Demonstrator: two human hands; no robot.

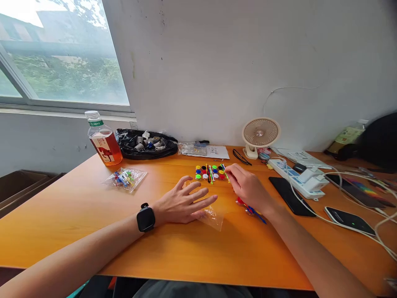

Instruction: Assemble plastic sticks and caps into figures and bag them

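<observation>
My left hand (187, 201), with a black watch on its wrist, is spread over a clear plastic bag (214, 219) on the table. My right hand (243, 182) is closed, its fingertips pinched at a thin yellow-green plastic stick (228, 178) at the right end of a small layout. Rows of small coloured discs (198, 176) lie there in yellow, black, blue, red, green and white. Between the discs are several thin plastic sticks (211, 174). Under my right wrist lie more pieces, among them a blue stick (259, 215) and a red disc (238, 201), partly hidden.
Left on the wooden table (77, 207) are a drink bottle (107, 145), a black bag (136, 151) of odds and ends, and a clear packet (125, 180) of coloured pieces. To the right stand a fan (260, 132), a power strip (297, 178), a phone (350, 220) and tangled cables.
</observation>
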